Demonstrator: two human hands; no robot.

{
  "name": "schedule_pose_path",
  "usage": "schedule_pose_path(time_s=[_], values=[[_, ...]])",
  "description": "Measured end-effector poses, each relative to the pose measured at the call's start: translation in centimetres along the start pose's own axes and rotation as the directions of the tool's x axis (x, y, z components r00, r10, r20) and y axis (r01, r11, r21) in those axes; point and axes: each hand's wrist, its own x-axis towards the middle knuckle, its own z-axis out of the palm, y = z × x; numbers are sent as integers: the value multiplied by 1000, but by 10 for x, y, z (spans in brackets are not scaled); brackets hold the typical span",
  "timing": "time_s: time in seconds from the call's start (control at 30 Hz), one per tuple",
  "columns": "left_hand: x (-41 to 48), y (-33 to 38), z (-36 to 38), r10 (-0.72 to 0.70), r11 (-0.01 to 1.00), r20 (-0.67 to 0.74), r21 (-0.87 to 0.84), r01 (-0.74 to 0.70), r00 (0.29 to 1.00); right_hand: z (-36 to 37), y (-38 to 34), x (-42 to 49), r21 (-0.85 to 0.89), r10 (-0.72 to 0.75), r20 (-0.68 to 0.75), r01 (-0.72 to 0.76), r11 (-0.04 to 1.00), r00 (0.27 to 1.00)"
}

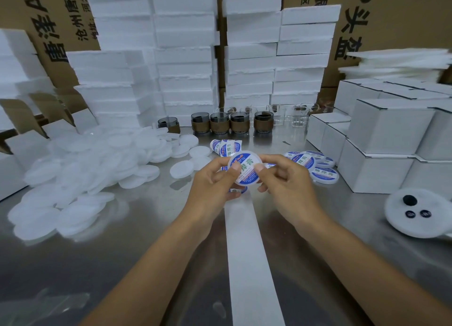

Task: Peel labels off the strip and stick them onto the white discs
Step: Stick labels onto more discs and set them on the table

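we hold the disc point(245, 168) in both hands' grip, left hand point(212, 182) and right hand point(285, 179), thumbs pressing the label point(247, 170); uneven pressure could leave it creased or off-centre

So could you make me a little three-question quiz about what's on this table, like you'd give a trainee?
1. True or false: both hands, the left hand and the right hand, hold the same labelled disc.
2. Where is the heap of plain discs? A) on the person's left B) on the person's right C) on the white boxes
3. Fill in: the empty backing strip runs between the two ____.

Key: 1 true; 2 A; 3 forearms. Finished discs lie to the right, beside the boxes.
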Motion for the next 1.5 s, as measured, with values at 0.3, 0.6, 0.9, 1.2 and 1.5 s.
schedule_pose_path(time_s=[0.3, 0.6, 0.9, 1.2, 1.5], values=[[9, -6, -13, -80, 997, -147, -9, 80, 986, -37, -1, 22, 227, 252, -339, -181, 957, 906], [27, -13, -48, -17, 981, -391, 170, 90, 920, -59, 12, 26, 523, 505, -327, -292, 801, 799], [32, -23, -75, 175, 642, -270, 760, 99, 947, -54, 15, 33, 266, 483, -353, -409, 873, 801], [26, -24, -75, 94, 292, -120, 952, 88, 988, -35, 12, 16, -324, -8, -281, -87, 942, 960], [21, -15, -75, 246, 219, -108, 974, 54, 963, -30, 16, 13, -335, -55, -215, -21, 942, 975]])
